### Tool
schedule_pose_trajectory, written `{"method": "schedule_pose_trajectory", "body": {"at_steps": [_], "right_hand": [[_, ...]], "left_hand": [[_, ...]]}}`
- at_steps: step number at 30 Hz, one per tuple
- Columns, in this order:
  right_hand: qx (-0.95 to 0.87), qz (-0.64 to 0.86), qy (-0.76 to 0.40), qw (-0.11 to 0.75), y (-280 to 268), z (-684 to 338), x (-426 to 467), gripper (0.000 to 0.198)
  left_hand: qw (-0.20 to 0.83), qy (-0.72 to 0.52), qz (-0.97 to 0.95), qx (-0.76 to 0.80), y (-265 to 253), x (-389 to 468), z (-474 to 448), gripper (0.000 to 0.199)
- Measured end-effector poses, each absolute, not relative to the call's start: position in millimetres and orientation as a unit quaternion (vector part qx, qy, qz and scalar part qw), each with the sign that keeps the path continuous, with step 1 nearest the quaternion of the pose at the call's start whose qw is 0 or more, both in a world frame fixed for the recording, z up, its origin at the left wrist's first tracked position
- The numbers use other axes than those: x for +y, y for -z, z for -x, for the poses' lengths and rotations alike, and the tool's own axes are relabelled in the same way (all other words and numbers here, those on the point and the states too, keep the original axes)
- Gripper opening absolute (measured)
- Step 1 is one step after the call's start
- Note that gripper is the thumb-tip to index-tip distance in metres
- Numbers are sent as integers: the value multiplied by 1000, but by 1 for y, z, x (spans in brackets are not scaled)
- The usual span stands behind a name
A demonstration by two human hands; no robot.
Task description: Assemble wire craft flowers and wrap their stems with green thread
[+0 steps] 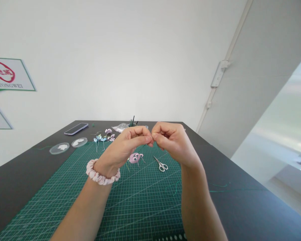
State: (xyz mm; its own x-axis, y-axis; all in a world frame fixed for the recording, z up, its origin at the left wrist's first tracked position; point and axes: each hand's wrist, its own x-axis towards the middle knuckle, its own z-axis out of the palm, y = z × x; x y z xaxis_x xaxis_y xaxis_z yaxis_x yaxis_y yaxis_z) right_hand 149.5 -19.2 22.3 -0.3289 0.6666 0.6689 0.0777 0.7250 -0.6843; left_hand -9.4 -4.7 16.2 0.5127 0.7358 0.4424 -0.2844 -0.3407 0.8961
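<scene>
My left hand [134,142] and my right hand [171,139] meet fingertip to fingertip above the far part of the green cutting mat [137,207]. Both are closed in a pinch, thumb against forefinger. Whatever lies between the fingertips is too small or hidden to make out. Below my left hand, pink petal-like pieces [134,158] with thin stems lie on the mat. A small pair of scissors [162,166] with white handles rests under the gap between my wrists, its blades pointing away to the left.
Blue and purple flowers [103,138] on wire stems lie at the mat's far left. Two shallow dishes [59,148] with white pieces and a phone [76,129] are farther left. A plastic bag [120,127] sits at the back. Green threads [220,185] trail at right.
</scene>
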Motion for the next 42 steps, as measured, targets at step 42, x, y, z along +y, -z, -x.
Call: {"method": "schedule_pose_trajectory", "body": {"at_steps": [42], "right_hand": [[-729, 330, -297, 521, -22, -148, 1, 20]], "left_hand": [[362, -605, -646, 294, -9, 11, -4, 14]]}}
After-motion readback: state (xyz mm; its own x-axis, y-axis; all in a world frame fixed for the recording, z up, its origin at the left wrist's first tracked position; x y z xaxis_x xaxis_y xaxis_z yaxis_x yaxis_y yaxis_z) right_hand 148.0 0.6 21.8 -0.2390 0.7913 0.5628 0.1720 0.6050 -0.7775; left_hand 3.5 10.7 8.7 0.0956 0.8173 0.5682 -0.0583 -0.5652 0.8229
